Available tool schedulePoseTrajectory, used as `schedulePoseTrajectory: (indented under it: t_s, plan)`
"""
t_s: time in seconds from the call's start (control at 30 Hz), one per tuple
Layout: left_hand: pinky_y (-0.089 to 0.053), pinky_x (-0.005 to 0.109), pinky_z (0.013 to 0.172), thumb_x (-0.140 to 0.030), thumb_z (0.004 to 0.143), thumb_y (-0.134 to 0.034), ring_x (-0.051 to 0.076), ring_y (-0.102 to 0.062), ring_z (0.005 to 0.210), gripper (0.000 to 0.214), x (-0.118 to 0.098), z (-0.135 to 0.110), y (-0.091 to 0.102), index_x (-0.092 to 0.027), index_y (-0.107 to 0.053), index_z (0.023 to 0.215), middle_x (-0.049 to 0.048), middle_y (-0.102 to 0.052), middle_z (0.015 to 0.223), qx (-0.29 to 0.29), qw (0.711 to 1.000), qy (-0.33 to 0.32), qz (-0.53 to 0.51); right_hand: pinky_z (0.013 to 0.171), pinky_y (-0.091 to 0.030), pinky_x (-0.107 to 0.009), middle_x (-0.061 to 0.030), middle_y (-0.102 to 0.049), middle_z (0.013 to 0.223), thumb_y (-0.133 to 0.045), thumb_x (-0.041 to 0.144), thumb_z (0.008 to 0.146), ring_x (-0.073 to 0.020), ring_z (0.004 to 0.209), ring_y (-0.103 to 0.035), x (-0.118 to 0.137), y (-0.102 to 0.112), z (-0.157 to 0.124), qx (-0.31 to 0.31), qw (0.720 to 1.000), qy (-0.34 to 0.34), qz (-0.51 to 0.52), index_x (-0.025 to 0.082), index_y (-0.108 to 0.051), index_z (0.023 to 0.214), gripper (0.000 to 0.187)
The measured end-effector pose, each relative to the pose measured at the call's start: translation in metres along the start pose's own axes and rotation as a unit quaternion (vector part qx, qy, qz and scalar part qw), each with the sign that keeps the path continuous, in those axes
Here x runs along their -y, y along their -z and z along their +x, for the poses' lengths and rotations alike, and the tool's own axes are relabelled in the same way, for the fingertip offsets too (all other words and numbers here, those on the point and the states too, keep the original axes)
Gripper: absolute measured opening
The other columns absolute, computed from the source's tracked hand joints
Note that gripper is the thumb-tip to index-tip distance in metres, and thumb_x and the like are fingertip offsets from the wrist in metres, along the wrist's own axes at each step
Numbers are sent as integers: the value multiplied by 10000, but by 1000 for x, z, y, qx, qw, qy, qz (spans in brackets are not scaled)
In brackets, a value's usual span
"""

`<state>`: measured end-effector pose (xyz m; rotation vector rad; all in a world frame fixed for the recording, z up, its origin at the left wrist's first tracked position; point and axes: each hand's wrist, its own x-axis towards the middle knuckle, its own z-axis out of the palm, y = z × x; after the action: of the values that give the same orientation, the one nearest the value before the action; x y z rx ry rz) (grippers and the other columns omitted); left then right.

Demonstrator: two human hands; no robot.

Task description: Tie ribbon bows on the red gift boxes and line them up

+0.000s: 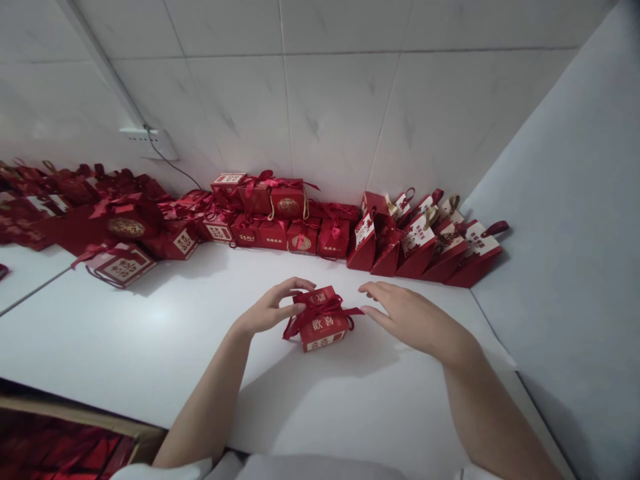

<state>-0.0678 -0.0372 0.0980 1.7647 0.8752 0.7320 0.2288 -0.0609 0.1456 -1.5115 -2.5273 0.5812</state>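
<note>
Red box (324, 325), one, ribbon-tied, lettered; lies on the white table (175, 353) between the hands. Left hand (267, 310): fingers parted, loosely curved around the box's left side, thumb overlapping it; cannot tell whether it presses. Right hand (405, 319): loosely parted, apart from the box body, thumb just beside a ribbon end (354, 311). Beyond the right hand: wedge-shaped boxes (410, 265). Beyond the left: stacked ribboned boxes (273, 232).
</note>
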Motion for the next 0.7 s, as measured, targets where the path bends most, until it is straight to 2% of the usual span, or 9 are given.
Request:
schedulePoseTrajectory:
  t_s: [0.13,0.27,0.37,0.47,0.57,0.7]
  plan:
    - [-461,335,918,-420,925,-523,236,-550,1153,305,14,-2,-21,-205,-576,1135,106,-531,1345,-100,991,37,-82,927,-475,-412,-128,-655,1232,-443,373,959,-296,1088,-643,-5,10,3,4,1000,-16,16,192,-566,1267,377]
    - [-459,321,891,-379,852,-620,227,-569,1093,234,26,-1,-34,-182,-571,969,96,-567,1267,-147,974,67,-157,958,-457,-414,-113,-632,1279,-458,390,954,-282,1136,-616,5,25,7,-23,998,-4,57,206,-535,1298,398]
    - [-453,329,880,-250,798,-601,220,-582,1044,145,31,0,-36,-180,-557,917,78,-601,1185,-125,966,62,-220,961,-452,-392,-98,-627,1285,-452,393,960,-258,1138,-613,15,25,16,-25,995,30,90,218,-534,1293,386]
    - [-445,338,873,-154,720,-540,231,-577,1045,186,31,0,-33,-174,-574,902,76,-605,1171,-88,966,52,-238,930,-457,-367,-96,-652,1226,-459,372,957,-248,1100,-626,18,14,29,24,992,68,103,218,-571,1247,347]
    - [-429,361,906,-137,678,-524,253,-559,1079,190,31,-1,-27,-165,-580,857,90,-594,1196,-60,971,31,-230,895,-462,-362,-106,-669,1164,-476,352,946,-253,1053,-635,17,1,40,67,990,74,104,202,-605,1168,297]
    - [-411,384,944,-181,762,-554,264,-539,1110,98,29,-3,-18,-167,-596,849,107,-576,1224,-36,984,12,-176,924,-452,-387,-105,-660,1167,-523,411,921,-264,1094,-613,14,-6,50,76,986,56,136,207,-585,1081,267]
